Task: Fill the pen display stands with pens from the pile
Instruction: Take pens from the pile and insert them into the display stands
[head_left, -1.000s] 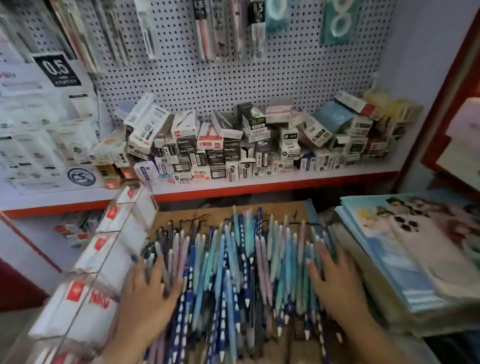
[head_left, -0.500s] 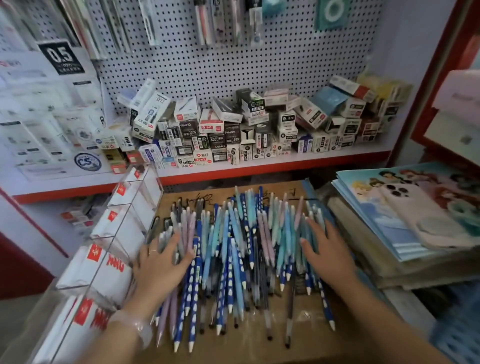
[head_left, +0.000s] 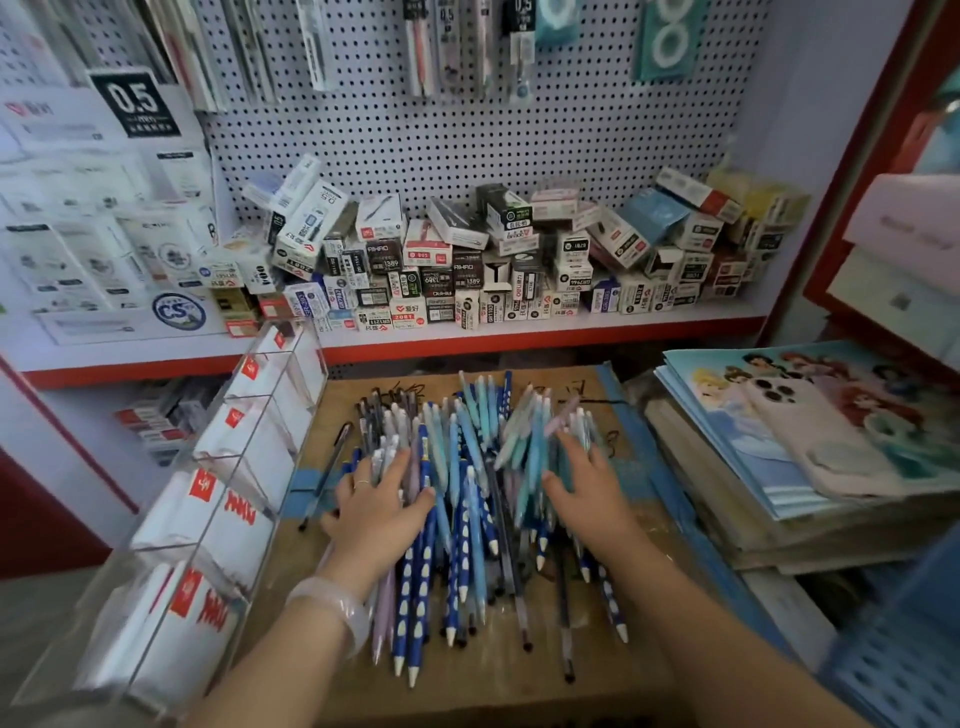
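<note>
Blue, teal and lilac pens (head_left: 467, 493) heaped on the brown cardboard table (head_left: 613, 649), long axes all running roughly front-to-back, i.e. away from the body toward the pegboard (head_left: 519, 156), white tips mostly pointing back at the wearer. Left hand (head_left: 376, 512) laid flat on the pile's left edge, fingers (head_left: 387, 465) pretty much straight and spread over the barrels, thumb tucked in toward the middle, pressing not gripping, nothing actually held afaict. Right hand (head_left: 584, 486) same deal on the right flank of the pile, fingers extended over the teal ones, a bit motion-blurred so can't swear to every digit, but no pen pinched. Both hands bracketing the heap from either side, palms angled inward.

Clear acrylic display stand (head_left: 228, 493) sitting just beside the pile on the left, slots stepped front to back, no pens visible in them. So left hand much nearer to it than right. Prob means scooping a bunch lengthwise w/ the left and swinging it leftward, keeping barrels parallel to drop in the slots. One stray dark pen (head_left: 324, 480) lying apart between pile and stand.
</note>
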